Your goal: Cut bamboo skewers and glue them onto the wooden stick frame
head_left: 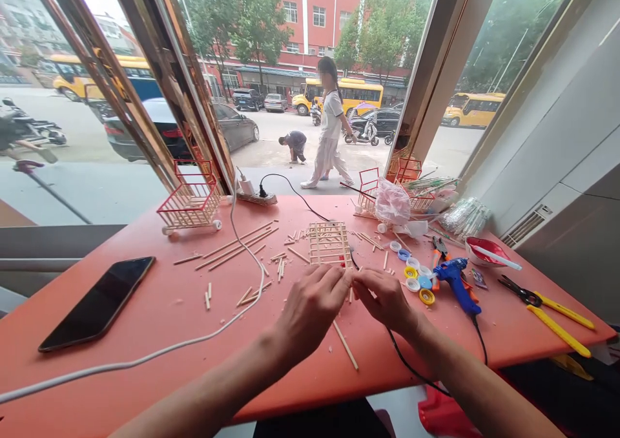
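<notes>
A small lattice frame of thin wooden sticks (328,244) is held up over the middle of the table. My left hand (314,301) is closed on its near edge, the back of the hand toward me. Beside it, my right hand (386,299) pinches at the near right corner, fingertips close to those of the left; the exact grip is hidden by the fingers. A short stick end (351,294) shows just below the fingertips. On the table nearer to me lies a loose wooden stick (345,345). Cut stick pieces (281,269) are scattered around the frame.
Bottle caps (411,272), a blue glue gun (458,284) and yellow-handled pliers (547,309) lie on the right. A finished-looking miniature cart (190,199) and a phone (99,302) are on the left. A white cable (188,342) crosses the table. A pink plastic bag (392,202) sits behind.
</notes>
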Tool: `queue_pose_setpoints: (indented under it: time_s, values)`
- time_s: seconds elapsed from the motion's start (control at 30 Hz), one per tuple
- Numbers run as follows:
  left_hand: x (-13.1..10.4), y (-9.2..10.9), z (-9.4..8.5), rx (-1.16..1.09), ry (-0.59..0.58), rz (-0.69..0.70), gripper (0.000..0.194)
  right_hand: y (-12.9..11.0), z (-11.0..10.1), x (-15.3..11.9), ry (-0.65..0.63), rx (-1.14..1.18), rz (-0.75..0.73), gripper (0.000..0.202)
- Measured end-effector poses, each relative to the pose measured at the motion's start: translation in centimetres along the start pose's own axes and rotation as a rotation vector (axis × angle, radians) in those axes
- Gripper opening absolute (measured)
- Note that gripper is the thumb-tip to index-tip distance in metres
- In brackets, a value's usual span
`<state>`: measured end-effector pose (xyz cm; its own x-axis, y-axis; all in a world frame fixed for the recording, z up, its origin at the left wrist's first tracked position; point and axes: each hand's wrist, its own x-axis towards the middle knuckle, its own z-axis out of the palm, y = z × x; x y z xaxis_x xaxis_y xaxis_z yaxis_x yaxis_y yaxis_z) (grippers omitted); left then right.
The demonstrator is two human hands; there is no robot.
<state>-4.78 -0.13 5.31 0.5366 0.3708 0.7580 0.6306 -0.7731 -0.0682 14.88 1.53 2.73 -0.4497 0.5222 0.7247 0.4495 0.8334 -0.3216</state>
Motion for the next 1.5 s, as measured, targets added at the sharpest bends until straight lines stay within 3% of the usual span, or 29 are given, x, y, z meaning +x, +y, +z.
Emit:
queue_pose_setpoints:
  time_s: [0.3, 1.5]
  values:
    - [-1.5, -0.2, 0.5, 0.007, 0.073, 0.038, 0.018, -0.5, 1.0, 0.0, -0.051, 0.066, -0.027, 0.021]
    - [-1.0, 0.4, 0.4, 0.001, 0.065, 0.065, 0.027, -0.6, 0.8, 0.2, -0.027, 0.091, -0.058, 0.025]
